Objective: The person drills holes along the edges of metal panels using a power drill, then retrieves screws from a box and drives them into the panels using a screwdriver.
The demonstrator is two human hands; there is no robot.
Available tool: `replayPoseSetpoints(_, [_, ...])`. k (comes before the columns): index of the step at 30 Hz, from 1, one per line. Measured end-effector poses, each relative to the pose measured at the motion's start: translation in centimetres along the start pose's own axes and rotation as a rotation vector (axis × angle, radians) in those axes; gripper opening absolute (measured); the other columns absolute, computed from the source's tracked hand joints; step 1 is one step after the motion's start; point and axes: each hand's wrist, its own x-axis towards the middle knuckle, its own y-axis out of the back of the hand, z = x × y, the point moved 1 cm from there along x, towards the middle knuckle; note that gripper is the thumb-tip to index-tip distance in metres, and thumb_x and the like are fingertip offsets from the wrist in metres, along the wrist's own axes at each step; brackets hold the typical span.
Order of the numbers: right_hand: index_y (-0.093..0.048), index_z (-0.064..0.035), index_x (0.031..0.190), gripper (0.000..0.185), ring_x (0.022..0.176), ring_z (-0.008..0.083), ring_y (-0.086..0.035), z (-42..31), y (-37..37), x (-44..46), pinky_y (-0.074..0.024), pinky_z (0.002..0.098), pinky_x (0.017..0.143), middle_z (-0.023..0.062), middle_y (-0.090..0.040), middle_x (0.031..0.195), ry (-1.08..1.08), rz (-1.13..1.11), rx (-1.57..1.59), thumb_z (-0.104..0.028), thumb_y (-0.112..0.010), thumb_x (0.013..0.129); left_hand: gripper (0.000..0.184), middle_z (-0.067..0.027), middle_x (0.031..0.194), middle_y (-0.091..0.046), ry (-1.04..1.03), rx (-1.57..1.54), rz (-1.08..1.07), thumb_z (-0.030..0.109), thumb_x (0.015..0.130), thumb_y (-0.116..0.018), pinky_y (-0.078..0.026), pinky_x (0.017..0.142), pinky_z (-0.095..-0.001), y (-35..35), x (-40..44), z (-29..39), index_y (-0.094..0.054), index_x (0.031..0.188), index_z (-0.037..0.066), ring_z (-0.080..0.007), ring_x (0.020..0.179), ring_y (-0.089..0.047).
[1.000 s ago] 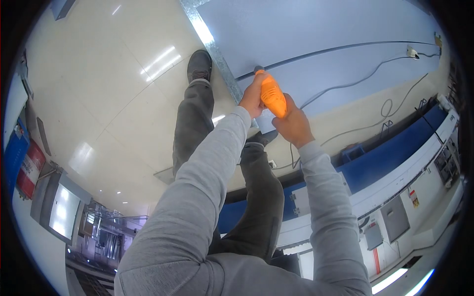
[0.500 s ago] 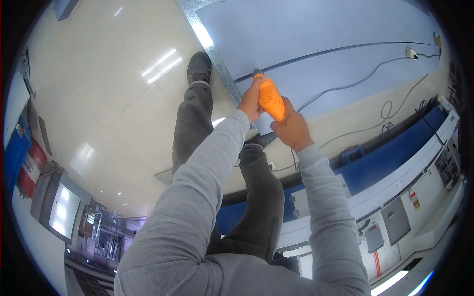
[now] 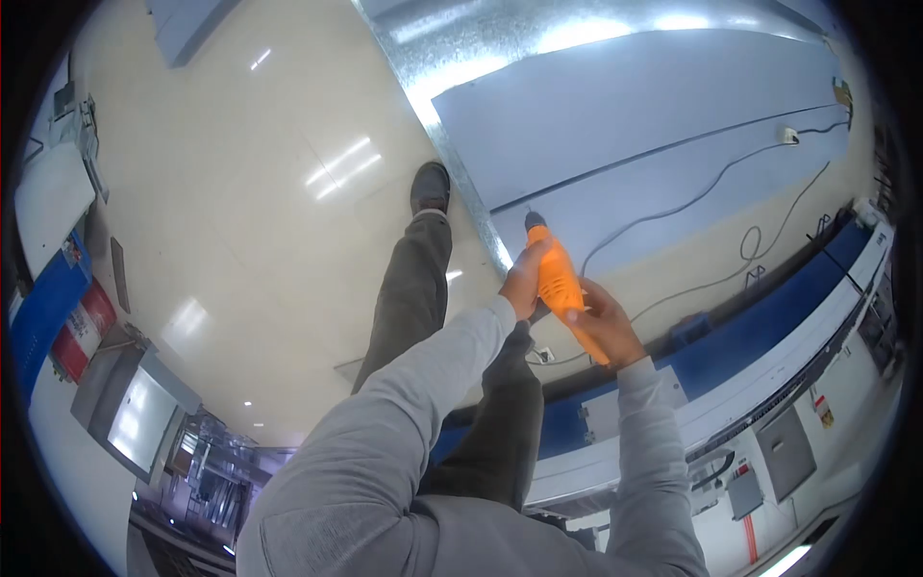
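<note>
I hold an orange corded drill (image 3: 560, 284) in both hands. My left hand (image 3: 524, 279) is closed round the front of its body, behind the dark chuck. My right hand (image 3: 608, 322) grips the drill at its rear, near the handle. A thin bit points from the chuck toward the large grey panel (image 3: 654, 135), close to a dark seam that runs across it. Whether the bit touches the panel, I cannot tell. A shiny metal strip (image 3: 471, 192) edges the panel on the left.
A grey cable (image 3: 663, 213) runs over the panel to a white plug or socket (image 3: 788, 137). My shoe (image 3: 430, 188) stands on the glossy tiled floor (image 3: 240, 183) left of the panel. A blue-and-white bench (image 3: 769, 322) lies to the right.
My view has shifted, and more of the panel's shiny far part shows. The drill's chuck has come away from the seam toward me, with its bit now showing. Both hands still hold the drill.
</note>
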Motion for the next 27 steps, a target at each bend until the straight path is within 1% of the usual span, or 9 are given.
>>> replayPoseSetpoints(1, [-0.029, 0.0034, 0.166, 0.108, 0.112, 0.018, -0.067, 0.2, -1.1, -0.7, -0.0559, 0.0352, 0.099, 0.0177, -0.062, 0.135, 0.056, 0.105, 0.043, -0.03, -0.093, 0.085, 0.054, -0.0115, 0.118, -0.068, -0.002, -0.003, 0.018, 0.05, 0.105, -0.063, -0.058, 0.097, -0.0424, -0.5, -1.2, 0.7, -0.056, 0.134, 0.005, -0.0258, 0.109, -0.07])
replayPoseSetpoints(4, [-0.026, 0.0041, 0.166, 0.116, 0.112, 0.0231, -0.068, -1.9, -4.6, -3.0, -0.0567, 0.0368, 0.097, 0.02, -0.061, 0.137, 0.2, 0.219, -0.25, -0.031, -0.096, 0.081, 0.048, -0.0108, 0.119, -0.068, -0.077, 0.017, -0.016, 0.046, 0.106, -0.062, -0.058, 0.097, -0.0414, -1.5, -3.6, 3.6, -0.057, 0.133, 0.007, -0.0253, 0.109, -0.07])
replayPoseSetpoints(6, [-0.028, 0.0036, 0.165, 0.11, 0.111, 0.0389, -0.072, -3.3, -7.1, -3.5, -0.0575, 0.0418, 0.095, 0.0269, -0.067, 0.129, 0.411, 0.298, -0.684, -0.029, -0.091, 0.08, 0.047, -0.0102, 0.119, -0.068, -0.175, 0.069, -0.007, 0.046, 0.106, -0.062, -0.058, 0.098, -0.0408, -1.4, -4.6, 5.3, -0.057, 0.133, 0.007, -0.0248, 0.109, -0.07])
replayPoseSetpoints(8, [-0.034, -0.0003, 0.162, 0.099, 0.117, 0.0396, -0.07, -2.3, -8.3, -1.7, -0.0569, 0.0442, 0.096, 0.0264, -0.07, 0.127, 0.381, 0.368, -0.881, -0.025, -0.089, 0.083, 0.047, -0.0096, 0.119, -0.068, -0.205, 0.089, -0.078, 0.046, 0.106, -0.062, -0.056, 0.1, -0.041, -0.9, -4.6, 7.1, -0.057, 0.133, 0.008, -0.0244, 0.111, -0.07])
replayPoseSetpoints(11, [-0.037, -0.0041, 0.16, 0.091, 0.117, 0.043, -0.069, -3.1, -10.4, -0.8, -0.0566, 0.0467, 0.096, 0.026, -0.07, 0.127, 0.342, 0.382, -0.814, -0.024, -0.085, 0.085, 0.049, -0.0102, 0.12, -0.068, -0.211, 0.147, -0.09, 0.048, 0.106, -0.063, -0.054, 0.104, -0.0418, -0.6, -5.8, 9.9, -0.058, 0.134, 0.008, -0.0251, 0.114, -0.068])
replayPoseSetpoints(15, [-0.04, -0.0053, 0.156, 0.086, 0.099, 0.0466, -0.072, -5.0, -12.4, -0.3, -0.0578, 0.0516, 0.085, 0.0258, -0.074, 0.108, 0.618, 0.433, -0.774, -0.022, -0.081, 0.083, 0.057, -0.0103, 0.125, -0.067, -0.194, 0.186, -0.009, 0.053, 0.103, -0.065, -0.053, 0.108, -0.0418, -1.1, -7.1, 12.8, -0.057, 0.137, 0.008, -0.026, 0.117, -0.068])
replayPoseSetpoints(18, [-0.037, -0.0067, 0.158, 0.087, 0.099, 0.0474, -0.072, -6.5, -12.9, 2.0, -0.0574, 0.0531, 0.084, 0.026, -0.073, 0.108, 0.531, 0.434, -0.757, -0.022, -0.08, 0.084, 0.058, -0.0103, 0.125, -0.067, -0.195, 0.224, 0.015, 0.054, 0.102, -0.067, -0.053, 0.108, -0.0427, -1.8, -6.4, 14.8, -0.057, 0.137, 0.009, -0.0262, 0.118, -0.067])
replayPoseSetpoints(23, [-0.039, -0.0062, 0.154, 0.079, 0.088, 0.0494, -0.072, -9.2, -11.9, 7.8, -0.0562, 0.0576, 0.079, 0.0267, -0.074, 0.093, 0.503, 0.497, -0.803, -0.007, -0.067, 0.08, 0.055, -0.0071, 0.121, -0.069, -0.232, 0.343, -0.029, 0.053, 0.102, -0.068, -0.056, 0.1, -0.0357, -2.4, -1.3, 19.3, -0.057, 0.134, 0.009, -0.0197, 0.112, -0.069])
replayPoseSetpoints(27, [-0.038, -0.0072, 0.155, 0.08, 0.088, 0.049, -0.072, -10.9, -11.3, 13.5, -0.0566, 0.0564, 0.079, 0.027, -0.074, 0.094, 0.49, 0.518, -0.774, -0.009, -0.067, 0.08, 0.052, -0.0039, 0.114, -0.069, -0.212, 0.366, -0.048, 0.052, 0.101, -0.069, -0.057, 0.089, -0.0302, -2.5, 3.2, 23.7, -0.059, 0.129, 0.01, -0.0147, 0.104, -0.07])
